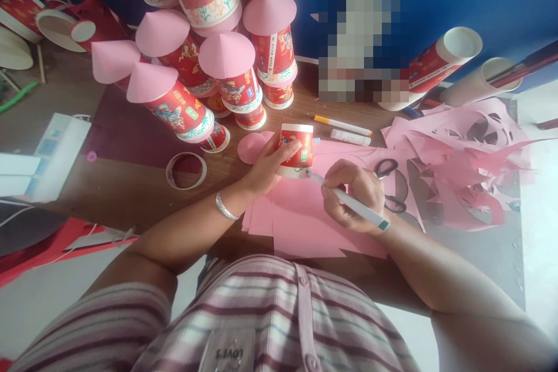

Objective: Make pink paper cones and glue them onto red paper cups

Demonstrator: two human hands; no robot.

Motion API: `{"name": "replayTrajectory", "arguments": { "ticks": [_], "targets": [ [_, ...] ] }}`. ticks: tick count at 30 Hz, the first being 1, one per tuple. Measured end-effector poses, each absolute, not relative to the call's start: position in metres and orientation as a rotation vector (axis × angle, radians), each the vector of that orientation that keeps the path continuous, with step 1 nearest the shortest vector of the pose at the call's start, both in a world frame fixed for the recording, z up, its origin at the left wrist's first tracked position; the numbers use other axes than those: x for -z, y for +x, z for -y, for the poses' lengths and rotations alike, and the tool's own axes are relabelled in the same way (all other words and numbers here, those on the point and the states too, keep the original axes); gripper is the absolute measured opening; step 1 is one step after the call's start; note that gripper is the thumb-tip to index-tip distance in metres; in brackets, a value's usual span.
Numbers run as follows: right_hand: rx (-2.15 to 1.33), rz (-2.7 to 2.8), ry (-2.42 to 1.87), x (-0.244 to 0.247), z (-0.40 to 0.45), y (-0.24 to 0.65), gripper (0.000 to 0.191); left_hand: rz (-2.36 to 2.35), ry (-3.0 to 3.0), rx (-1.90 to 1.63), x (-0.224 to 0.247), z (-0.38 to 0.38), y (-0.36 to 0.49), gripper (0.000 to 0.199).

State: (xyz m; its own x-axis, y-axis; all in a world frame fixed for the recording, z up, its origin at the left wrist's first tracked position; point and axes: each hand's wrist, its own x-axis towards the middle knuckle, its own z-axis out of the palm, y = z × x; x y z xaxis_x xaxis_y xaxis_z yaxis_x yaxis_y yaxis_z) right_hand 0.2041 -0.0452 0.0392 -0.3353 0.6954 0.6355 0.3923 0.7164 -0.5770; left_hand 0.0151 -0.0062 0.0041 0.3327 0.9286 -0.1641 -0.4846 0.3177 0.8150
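My left hand is wrapped round a red paper cup with white bands at both ends and coloured printing on its side. Its fingers hide part of the cup's left side. My right hand grips a white marker with a green end cap. The marker's tip meets the cup's lower white band, where small green curls are drawn. Beneath both hands lie pink paper sheets. Close to my right hand are black-handled scissors, partly hidden behind it.
Stacked red cups with pink paper cones stand at the back left. A white ring lies left of my left hand. Beyond the cup are a yellow marker and a white marker pen. Pink paper scraps pile up at right.
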Motion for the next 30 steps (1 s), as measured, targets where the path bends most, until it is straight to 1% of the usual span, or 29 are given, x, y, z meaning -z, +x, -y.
{"name": "replayTrajectory", "arguments": {
  "ticks": [6,13,18,25,30],
  "targets": [
    [-0.407,1.979,-0.834,-0.0392,0.0457,0.2043,0.02,-0.724,0.742,-1.035,-0.0055,0.0064,0.0159,0.032],
    [-0.414,1.974,-0.84,-0.04,0.0461,0.204,0.02,-0.733,0.749,-1.016,-0.0087,0.0064,0.0163,0.021],
    [-0.411,1.979,-0.849,-0.0403,0.0462,0.2039,0.021,-0.715,0.77,-1.013,-0.0084,0.0067,0.0166,0.022],
    [-0.393,1.976,-0.852,-0.0405,0.0464,0.2029,0.022,-0.749,0.765,-1.002,-0.0114,0.0071,0.0174,0.019],
    [-0.394,1.979,-0.863,-0.041,0.0466,0.2032,0.022,-0.734,0.769,-0.994,-0.0113,0.0068,0.0174,0.023]
  ]
}}
